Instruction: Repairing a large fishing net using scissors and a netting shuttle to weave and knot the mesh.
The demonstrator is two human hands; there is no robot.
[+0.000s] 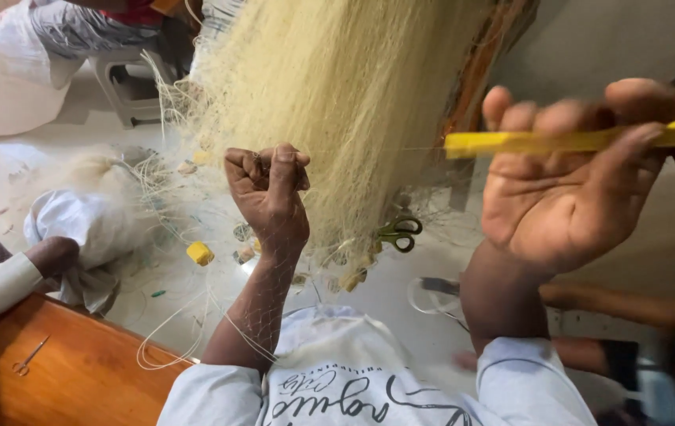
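Observation:
A big hanging bundle of pale yellow fishing net (pixel 337 87) fills the upper middle. My left hand (pixel 268 193) is a closed fist at the net's lower edge, pinching net strands between thumb and fingers. My right hand (pixel 570 177) is raised at the right, palm toward me, holding a flat yellow netting needle (pixel 574 140) between thumb and fingertips. A thin line runs from the needle's tip toward the left hand. Loose mesh drapes over my left forearm.
Green-handled scissors (pixel 397 233) lie on the floor under the net. Small yellow floats (pixel 200 253) and loose line are scattered there. A wooden surface (pixel 69 379) with small scissors (pixel 28 359) is lower left. Another person's arm (pixel 6 280) reaches in at left; a plastic stool (pixel 128 83) stands behind.

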